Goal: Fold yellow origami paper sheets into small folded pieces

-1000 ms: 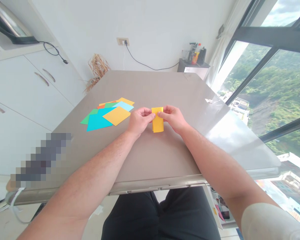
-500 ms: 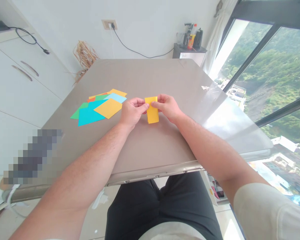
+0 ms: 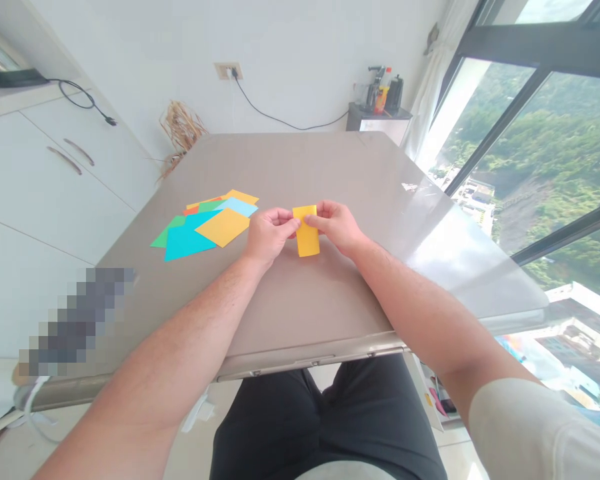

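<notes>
Fingers and thumb of the left hand (image 3: pixel 266 238) pinch the left side of a yellow paper (image 3: pixel 309 243), and those of the right hand (image 3: pixel 341 228) pinch its right side, up near the top. Both thumbs are on the front and the other fingers curl behind it. Holding it from two sides probably keeps it flat and stops it from turning. The paper is tall and thin and looks folded. It is at the middle of the table (image 3: pixel 300 300), closer to the near edge. I cannot tell if its bottom touches the table.

More papers lie partly on top of each other toward the left edge: a blue sheet (image 3: pixel 180 240), an orange-yellow sheet (image 3: pixel 224 228) over its corner, a green sheet (image 3: pixel 165 236) and a light blue sheet (image 3: pixel 242 206). Set there, they seem easy to reach but not in the way. A dark, blurred thing (image 3: pixel 80 320) sits by the near left corner.
</notes>
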A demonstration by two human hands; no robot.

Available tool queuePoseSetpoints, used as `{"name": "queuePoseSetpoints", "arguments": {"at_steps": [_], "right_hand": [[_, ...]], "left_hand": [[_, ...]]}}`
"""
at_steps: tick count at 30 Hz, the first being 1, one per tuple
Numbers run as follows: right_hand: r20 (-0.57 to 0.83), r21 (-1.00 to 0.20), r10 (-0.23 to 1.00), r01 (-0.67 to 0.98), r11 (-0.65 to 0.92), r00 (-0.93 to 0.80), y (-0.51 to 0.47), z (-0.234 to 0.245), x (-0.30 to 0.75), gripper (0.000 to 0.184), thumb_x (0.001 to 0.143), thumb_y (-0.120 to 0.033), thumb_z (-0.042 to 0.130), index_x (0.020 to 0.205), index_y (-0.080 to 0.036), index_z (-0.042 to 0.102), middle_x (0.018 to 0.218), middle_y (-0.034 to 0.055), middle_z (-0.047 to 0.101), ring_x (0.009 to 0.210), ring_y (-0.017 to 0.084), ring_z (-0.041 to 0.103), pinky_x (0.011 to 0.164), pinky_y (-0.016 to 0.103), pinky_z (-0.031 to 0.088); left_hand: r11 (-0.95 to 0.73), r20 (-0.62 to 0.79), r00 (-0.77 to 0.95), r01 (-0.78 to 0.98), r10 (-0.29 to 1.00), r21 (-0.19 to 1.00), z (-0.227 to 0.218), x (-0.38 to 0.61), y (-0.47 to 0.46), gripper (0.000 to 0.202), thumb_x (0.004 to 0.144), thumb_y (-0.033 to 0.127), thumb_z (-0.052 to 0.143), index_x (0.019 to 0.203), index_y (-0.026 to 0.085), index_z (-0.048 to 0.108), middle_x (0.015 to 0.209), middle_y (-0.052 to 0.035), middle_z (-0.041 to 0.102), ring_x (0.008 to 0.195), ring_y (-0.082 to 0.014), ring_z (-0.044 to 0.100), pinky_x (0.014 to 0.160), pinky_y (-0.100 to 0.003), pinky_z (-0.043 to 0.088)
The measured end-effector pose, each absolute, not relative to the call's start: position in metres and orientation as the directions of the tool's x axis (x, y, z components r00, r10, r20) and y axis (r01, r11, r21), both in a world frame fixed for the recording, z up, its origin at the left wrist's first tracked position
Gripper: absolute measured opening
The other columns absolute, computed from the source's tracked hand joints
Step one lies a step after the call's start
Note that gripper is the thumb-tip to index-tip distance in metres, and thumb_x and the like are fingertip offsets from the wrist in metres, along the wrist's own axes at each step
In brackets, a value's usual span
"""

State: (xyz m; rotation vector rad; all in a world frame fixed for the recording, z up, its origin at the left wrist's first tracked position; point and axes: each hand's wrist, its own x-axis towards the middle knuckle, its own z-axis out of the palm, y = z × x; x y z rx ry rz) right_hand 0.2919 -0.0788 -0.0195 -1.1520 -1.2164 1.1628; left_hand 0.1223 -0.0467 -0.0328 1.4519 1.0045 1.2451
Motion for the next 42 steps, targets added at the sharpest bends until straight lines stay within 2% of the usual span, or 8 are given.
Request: {"name": "queuePoseSetpoints", "arguments": {"at_steps": [22,27,31,36,42], "right_hand": [[0.061,-0.998,0.998,-0.003,0.061,0.010,-0.080,-0.021,0.292,0.020,0.073,-0.034,0.076,0.082,-0.021,0.062,0.088,0.0007,0.072,0.083,0.018,0.067,0.076,0.033,0.055],[0.083,-0.996,0.996,-0.027,0.083,0.024,-0.082,-0.019,0.290,0.023,0.073,-0.037,0.077,0.074,-0.021,0.060,0.079,-0.0010,0.067,0.080,0.018,0.067,0.076,0.033,0.056],[0.112,-0.992,0.993,-0.057,0.115,0.045,-0.081,-0.019,0.288,0.027,0.076,-0.043,0.076,0.071,-0.021,0.062,0.077,0.0000,0.067,0.080,0.018,0.067,0.079,0.035,0.058],[0.156,-0.986,0.980,0.070,0.148,0.127,-0.080,-0.019,0.286,0.026,0.082,-0.045,0.068,0.073,-0.021,0.067,0.073,0.0000,0.065,0.074,0.016,0.062,0.076,0.031,0.055],[0.246,-0.952,0.952,0.228,0.202,0.182,-0.078,-0.021,0.283,0.025,0.085,-0.043,0.062,0.072,-0.022,0.064,0.068,-0.0027,0.057,0.068,0.014,0.054,0.067,0.029,0.047]], "left_hand": [[-0.178,0.174,0.155,0.009,0.972,0.984,-0.031,0.122,-0.049,0.024,0.066,0.034,0.083,0.079,0.019,0.071,0.079,-0.0030,0.074,0.073,-0.0190,0.067,0.069,-0.034,0.056],[-0.090,0.100,0.156,-0.070,0.983,0.994,-0.031,0.122,-0.048,0.019,0.065,0.031,0.081,0.072,0.019,0.067,0.075,-0.0010,0.070,0.078,-0.0191,0.068,0.075,-0.034,0.056],[-0.015,0.036,0.173,-0.122,0.984,0.992,-0.027,0.121,-0.048,0.018,0.064,0.029,0.081,0.072,0.018,0.069,0.079,-0.0041,0.073,0.081,-0.0216,0.070,0.080,-0.039,0.058],[-0.008,0.019,0.135,-0.078,0.991,0.997,-0.022,0.122,-0.048,0.017,0.061,0.028,0.081,0.068,0.017,0.069,0.072,-0.0035,0.070,0.072,-0.0198,0.067,0.074,-0.037,0.057],[-0.017,0.025,0.131,-0.066,0.991,0.998,-0.023,0.122,-0.047,0.018,0.059,0.029,0.081,0.064,0.018,0.067,0.069,-0.0018,0.066,0.069,-0.0175,0.063,0.069,-0.032,0.054]]}}
